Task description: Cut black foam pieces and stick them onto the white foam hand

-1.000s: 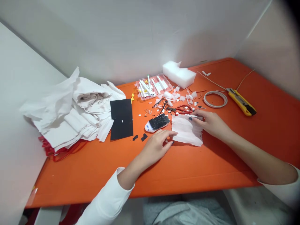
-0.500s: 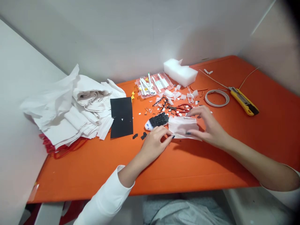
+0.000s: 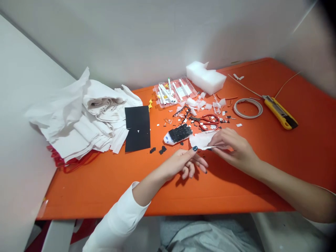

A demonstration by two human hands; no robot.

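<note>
My right hand [image 3: 232,145] pinches a thin white sheet of paper [image 3: 201,140] by its right part, and the sheet is partly folded or bent there. Palm turned up, my left hand [image 3: 187,162] lies just below the sheet's left edge with fingers apart and nothing in it. Left of the sheet rests a small flat figure [image 3: 180,134], covered with black overlapping pieces and white with blue marks at one end. Red-handled pliers [image 3: 208,121] lie just behind the sheet. Small black scraps [image 3: 162,150] are near my left wrist.
Crumpled white paper [image 3: 68,119] and a black sheet [image 3: 138,129] lie at left. Behind are a clear case of markers [image 3: 174,92], white foam [image 3: 206,77] and foam scraps. A tape roll [image 3: 248,108] and yellow utility knife [image 3: 280,112] lie at right on the orange table [image 3: 118,196].
My left hand has come off the sheet's left edge, moved toward me and turned palm up. My right hand has closed on the sheet and bent it. The view has shifted slightly.
</note>
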